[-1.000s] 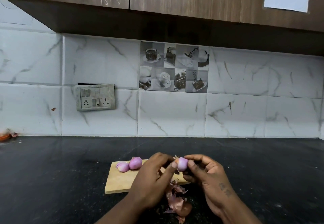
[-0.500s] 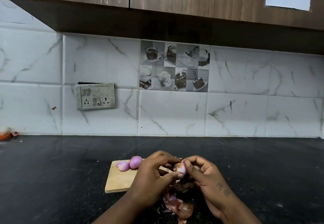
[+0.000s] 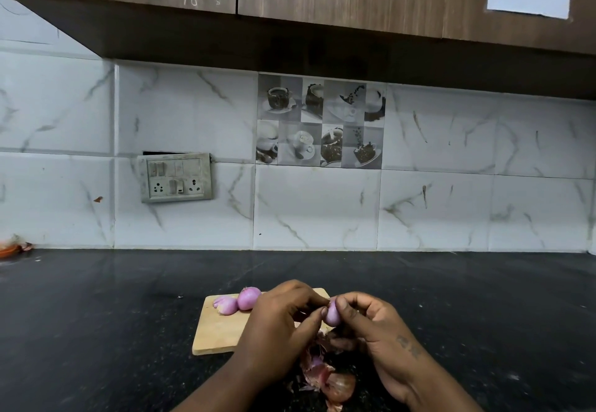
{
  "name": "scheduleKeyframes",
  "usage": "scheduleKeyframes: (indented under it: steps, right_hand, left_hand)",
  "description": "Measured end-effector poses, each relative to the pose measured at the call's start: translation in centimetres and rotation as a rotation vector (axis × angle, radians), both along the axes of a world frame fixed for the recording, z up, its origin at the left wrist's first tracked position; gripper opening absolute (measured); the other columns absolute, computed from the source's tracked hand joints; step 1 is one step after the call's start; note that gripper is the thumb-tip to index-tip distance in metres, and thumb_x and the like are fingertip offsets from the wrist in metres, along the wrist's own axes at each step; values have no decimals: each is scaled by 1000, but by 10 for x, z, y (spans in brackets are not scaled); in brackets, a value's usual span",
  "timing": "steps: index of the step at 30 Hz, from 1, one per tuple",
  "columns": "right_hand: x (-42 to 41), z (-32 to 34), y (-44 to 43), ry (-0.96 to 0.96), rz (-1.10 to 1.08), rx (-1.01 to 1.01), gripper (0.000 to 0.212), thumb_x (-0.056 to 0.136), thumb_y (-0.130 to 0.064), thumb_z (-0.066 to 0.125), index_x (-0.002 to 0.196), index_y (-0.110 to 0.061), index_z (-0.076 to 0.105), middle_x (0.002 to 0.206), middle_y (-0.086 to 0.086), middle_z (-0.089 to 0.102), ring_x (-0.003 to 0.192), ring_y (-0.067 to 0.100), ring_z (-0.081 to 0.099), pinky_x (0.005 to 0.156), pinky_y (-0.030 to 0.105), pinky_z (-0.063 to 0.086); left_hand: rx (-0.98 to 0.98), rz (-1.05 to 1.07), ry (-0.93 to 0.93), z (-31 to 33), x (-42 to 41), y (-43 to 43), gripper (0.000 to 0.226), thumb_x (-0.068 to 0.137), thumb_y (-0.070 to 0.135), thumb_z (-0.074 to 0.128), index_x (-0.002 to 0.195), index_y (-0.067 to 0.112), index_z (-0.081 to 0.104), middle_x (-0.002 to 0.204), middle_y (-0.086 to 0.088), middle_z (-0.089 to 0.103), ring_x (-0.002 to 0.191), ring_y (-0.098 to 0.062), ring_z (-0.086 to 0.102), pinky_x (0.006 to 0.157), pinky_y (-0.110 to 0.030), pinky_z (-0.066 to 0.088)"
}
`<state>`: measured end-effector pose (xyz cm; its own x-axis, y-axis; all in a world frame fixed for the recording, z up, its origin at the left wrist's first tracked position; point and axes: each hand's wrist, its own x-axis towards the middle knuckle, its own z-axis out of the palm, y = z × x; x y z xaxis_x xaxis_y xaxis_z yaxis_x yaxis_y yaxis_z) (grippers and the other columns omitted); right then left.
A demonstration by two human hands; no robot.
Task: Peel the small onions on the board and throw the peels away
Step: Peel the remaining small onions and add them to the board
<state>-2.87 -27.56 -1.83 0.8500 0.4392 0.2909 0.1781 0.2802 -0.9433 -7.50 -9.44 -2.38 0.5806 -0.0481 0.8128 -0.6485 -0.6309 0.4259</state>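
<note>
Your left hand (image 3: 277,331) and right hand (image 3: 371,327) both pinch one peeled small onion (image 3: 332,314) by the fingertips above the near edge of the wooden board (image 3: 219,331), which carries two more onions (image 3: 240,301) at its far-left corner, while loose peels (image 3: 329,376) lie on the black counter (image 3: 96,315) beneath your hands.

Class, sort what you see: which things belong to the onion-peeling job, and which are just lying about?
Job: held onion, two onions on the board, wooden board, peel pile, left hand, right hand.
Lying about: switch panel, orange object at far left.
</note>
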Motion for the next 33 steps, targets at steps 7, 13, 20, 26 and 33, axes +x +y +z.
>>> scheduleKeyframes:
  steps: [7, 13, 20, 26, 33]
  right_hand:
    - [4, -3, 0, -72, -82, -4, 27, 74, -9, 84, 95, 4, 73, 85, 22, 74, 75, 23, 71, 64, 29, 58]
    - [6, -4, 0, -149, -123, -27, 27, 69, -4, 89, 91, 4, 75, 91, 28, 75, 77, 29, 72, 66, 32, 59]
    - [5, -3, 2, -135, -72, 54, 46, 58, -17, 94, 94, 4, 74, 96, 32, 74, 84, 38, 72, 79, 45, 59]
    - [1, 0, 3, -61, -11, 124, 48, 56, -16, 94, 94, 5, 73, 99, 31, 74, 83, 34, 72, 74, 38, 63]
    - [3, -1, 1, -72, -73, 96, 31, 65, -2, 84, 93, 4, 75, 94, 21, 77, 78, 26, 71, 65, 31, 61]
  left_hand:
    - [178, 132, -14, -4, 3, -4, 6, 91, 27, 66, 97, 29, 68, 90, 15, 68, 87, -4, 64, 75, -26, 52]
    - [299, 184, -49, -3, -1, -13, 13, 95, 33, 48, 85, 28, 41, 83, 9, 60, 77, -12, 51, 63, -25, 30]
    - [154, 152, -141, -1, 0, -11, 21, 85, 17, 66, 75, 21, 48, 71, 12, 51, 67, -7, 51, 60, -27, 42]
    - [-76, 26, -114, 0, -1, -11, 16, 82, 22, 69, 70, 17, 59, 69, 5, 60, 67, -15, 62, 61, -41, 51]
    - [-289, -162, 198, 4, -6, -8, 16, 100, 21, 65, 84, 18, 64, 80, -6, 72, 80, -28, 70, 77, -47, 57]
